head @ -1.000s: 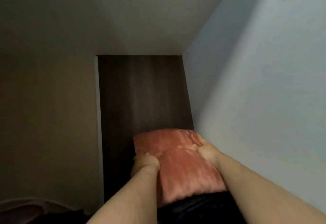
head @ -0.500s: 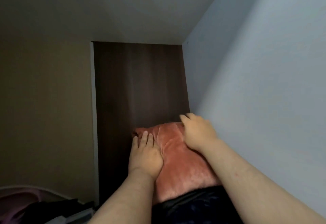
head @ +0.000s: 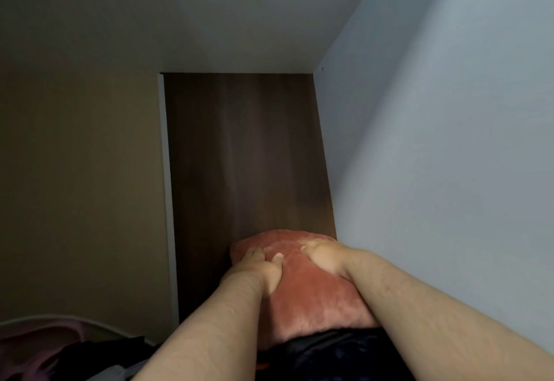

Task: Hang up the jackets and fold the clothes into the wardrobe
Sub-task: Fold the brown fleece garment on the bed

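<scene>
the folded salmon garment (head: 314,299) now lies on the dark clothing (head: 329,353) at the foot of the wardrobe's dark wood back panel (head: 245,156), its far end at or just short of that panel. a second ago both hands held it by its sides; half a second ago they lay flat on top. now the left hand (head: 260,266) presses down with straight fingers and a spread thumb on the end nearest the panel. the right hand (head: 323,257) bears down beside it, its fingers bent over the far edge; whether it grips cannot be told. the carry has become a pat-down, so this piece looks stowed. other clothes (head: 75,356) lie heaped well away from the panel, so folding likely remains.
</scene>
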{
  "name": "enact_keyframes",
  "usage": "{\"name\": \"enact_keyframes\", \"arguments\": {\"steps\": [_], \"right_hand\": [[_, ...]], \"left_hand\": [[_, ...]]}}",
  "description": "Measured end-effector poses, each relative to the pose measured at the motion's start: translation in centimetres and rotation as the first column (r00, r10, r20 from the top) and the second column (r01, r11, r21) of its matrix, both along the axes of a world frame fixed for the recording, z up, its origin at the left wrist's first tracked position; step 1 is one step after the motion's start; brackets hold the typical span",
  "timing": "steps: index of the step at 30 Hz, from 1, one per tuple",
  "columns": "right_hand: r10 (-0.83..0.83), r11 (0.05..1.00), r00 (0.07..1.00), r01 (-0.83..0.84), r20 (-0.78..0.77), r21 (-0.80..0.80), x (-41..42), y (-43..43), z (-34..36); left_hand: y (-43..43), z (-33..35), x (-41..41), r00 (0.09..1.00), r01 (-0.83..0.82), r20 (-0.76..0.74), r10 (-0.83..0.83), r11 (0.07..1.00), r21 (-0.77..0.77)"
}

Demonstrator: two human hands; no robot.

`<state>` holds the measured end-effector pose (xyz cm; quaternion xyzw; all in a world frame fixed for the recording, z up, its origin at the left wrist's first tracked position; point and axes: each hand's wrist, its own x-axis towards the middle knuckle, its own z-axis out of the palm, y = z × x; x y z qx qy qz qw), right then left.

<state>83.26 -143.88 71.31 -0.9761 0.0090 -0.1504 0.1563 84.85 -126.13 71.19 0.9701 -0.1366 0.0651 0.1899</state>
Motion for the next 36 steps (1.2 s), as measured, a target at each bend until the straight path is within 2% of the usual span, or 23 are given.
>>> {"name": "enact_keyframes", "arguments": {"steps": [6, 14, 16, 18, 19, 21, 23, 25, 27, 29, 31, 34, 36], "right_hand": [[0.002, 0.969, 0.999, 0.007, -0.036, 0.247, 1.7, -1.0, -2.2], [0.001, 0.953, 0.999, 0.012, -0.046, 0.301, 1.3, -0.9, -2.1], [-0.032, 0.958, 0.998, 0.048, -0.060, 0.283, 1.1, -0.5, -2.1], [-0.091, 0.950, 0.996, 0.088, -0.003, 0.299, 0.5, 0.1, -1.7], [-0.107, 0.956, 0.994, 0.095, 0.029, 0.277, 0.1, 0.4, -1.6], [-0.113, 0.985, 0.990, 0.101, 0.081, 0.143, -1.5, 0.4, -1.3], [-0.110, 0.993, 0.981, 0.103, 0.161, 0.052, -3.7, 0.4, -1.2], [-0.167, 0.986, 0.966, 0.165, 0.199, 0.028, -6.0, 0.2, -0.8], [-0.203, 0.979, 0.953, 0.194, 0.223, 0.062, -8.4, 0.1, -0.1], [-0.232, 0.969, 0.937, 0.199, 0.260, 0.148, -10.6, -0.1, 0.8], [-0.303, 0.937, 0.905, 0.226, 0.299, 0.268, -12.8, -0.3, 1.3], [-0.401, 0.880, 0.861, 0.267, 0.312, 0.393, -15.9, -0.4, 1.1], [-0.414, 0.870, 0.862, 0.279, 0.292, 0.407, -17.6, -0.2, 0.5]], "left_hand": [[-0.1, -0.6, 0.6, 0.995, -0.033, -0.089, 0.036, 0.999, 0.031], [-0.7, -0.2, -0.3, 0.989, -0.112, -0.089, 0.119, 0.990, 0.082], [-1.3, 0.2, -1.6, 0.986, -0.164, 0.021, 0.163, 0.965, 0.206], [-1.7, 0.4, -3.0, 0.965, -0.241, 0.181, 0.191, 0.917, 0.318], [-1.9, 0.3, -3.5, 0.951, -0.271, 0.239, 0.198, 0.906, 0.327], [-2.6, 0.1, -3.8, 0.927, -0.300, 0.300, 0.226, 0.926, 0.228], [-3.1, 0.4, -3.7, 0.900, -0.358, 0.300, 0.317, 0.929, 0.093], [-3.8, 1.5, -4.2, 0.916, -0.283, 0.309, 0.256, 0.958, 0.047], [-4.4, 2.7, -6.3, 0.948, -0.171, 0.263, 0.177, 0.984, -0.048], [-4.6, 3.6, -7.9, 0.965, -0.156, 0.182, 0.188, 0.972, -0.174], [-4.9, 3.3, -9.5, 0.973, -0.148, 0.150, 0.176, 0.972, -0.181], [-5.8, 1.4, -12.6, 0.944, -0.027, 0.324, 0.061, 0.994, -0.109], [-5.6, 0.3, -14.3, 0.933, 0.054, 0.360, -0.005, 0.991, -0.125]]}}
